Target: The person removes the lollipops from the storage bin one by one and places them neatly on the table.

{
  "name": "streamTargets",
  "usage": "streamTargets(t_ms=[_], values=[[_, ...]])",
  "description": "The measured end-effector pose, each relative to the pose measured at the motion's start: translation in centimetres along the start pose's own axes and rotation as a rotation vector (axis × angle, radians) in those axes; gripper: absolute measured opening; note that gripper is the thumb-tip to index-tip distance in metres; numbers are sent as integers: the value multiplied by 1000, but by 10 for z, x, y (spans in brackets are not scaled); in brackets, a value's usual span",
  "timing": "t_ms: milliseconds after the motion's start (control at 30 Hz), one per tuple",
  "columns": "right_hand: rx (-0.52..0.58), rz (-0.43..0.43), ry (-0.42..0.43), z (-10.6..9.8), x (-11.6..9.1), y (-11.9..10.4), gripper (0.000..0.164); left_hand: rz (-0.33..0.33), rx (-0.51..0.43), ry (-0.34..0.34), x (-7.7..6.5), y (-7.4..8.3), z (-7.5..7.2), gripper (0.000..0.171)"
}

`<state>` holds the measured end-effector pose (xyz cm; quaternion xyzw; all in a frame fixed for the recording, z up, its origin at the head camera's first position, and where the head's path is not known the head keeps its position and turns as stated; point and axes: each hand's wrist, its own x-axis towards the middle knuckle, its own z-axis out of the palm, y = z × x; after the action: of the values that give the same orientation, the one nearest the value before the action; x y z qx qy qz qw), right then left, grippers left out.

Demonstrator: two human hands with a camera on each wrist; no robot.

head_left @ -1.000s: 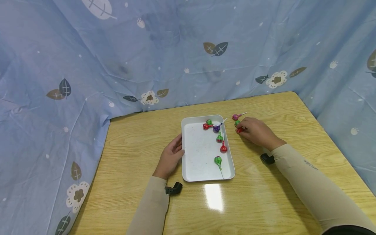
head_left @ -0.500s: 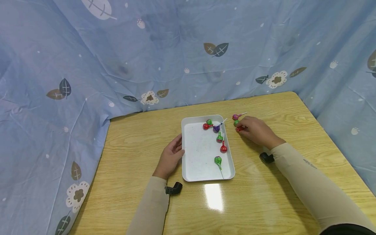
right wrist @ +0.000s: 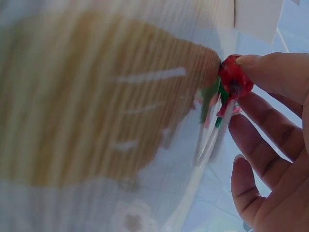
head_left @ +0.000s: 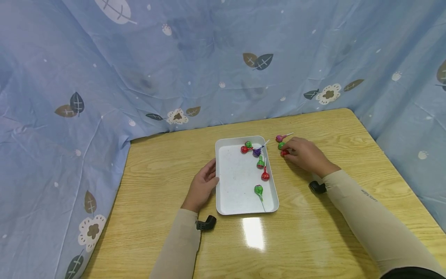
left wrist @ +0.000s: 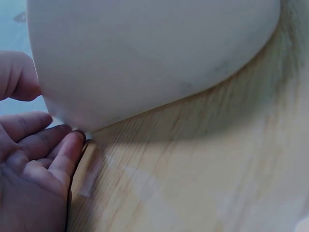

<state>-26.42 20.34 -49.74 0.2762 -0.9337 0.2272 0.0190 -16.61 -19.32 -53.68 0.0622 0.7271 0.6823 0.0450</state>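
A white rectangular tray (head_left: 234,193) lies on the table with several wrapped lollipops along its right part, among them a purple lollipop (head_left: 256,152) and a green lollipop (head_left: 258,190) near the front. My left hand (head_left: 201,187) holds the tray's left edge, thumb at the rim and fingers against the outer wall (left wrist: 145,58). To the right of the tray, my right hand (head_left: 306,155) pinches a red lollipop (right wrist: 234,77) between thumb and fingers, low over the table. Just beyond it are a green lollipop (head_left: 281,145) and a pink lollipop (head_left: 280,138).
The wood-grain table (head_left: 160,170) ends at the back against a blue patterned curtain (head_left: 195,58), which also hangs on both sides. A bright reflection shows on the tabletop in front of the tray.
The red lollipop has turned slightly in my right hand, its round head now showing more. My left hand and the tray stay put.
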Motion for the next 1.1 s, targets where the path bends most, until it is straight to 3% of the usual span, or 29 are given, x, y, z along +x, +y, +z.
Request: streamTargets(t_ms=[200, 633, 1100], values=[[7, 36, -13, -3, -3, 0, 22, -12, 8, 3, 0, 1, 0, 64], [1, 32, -19, -3, -1, 0, 20, -15, 11, 7, 1, 2, 1, 64], [11, 32, 21, -3, -3, -1, 19, -10, 8, 1, -1, 3, 0, 64]])
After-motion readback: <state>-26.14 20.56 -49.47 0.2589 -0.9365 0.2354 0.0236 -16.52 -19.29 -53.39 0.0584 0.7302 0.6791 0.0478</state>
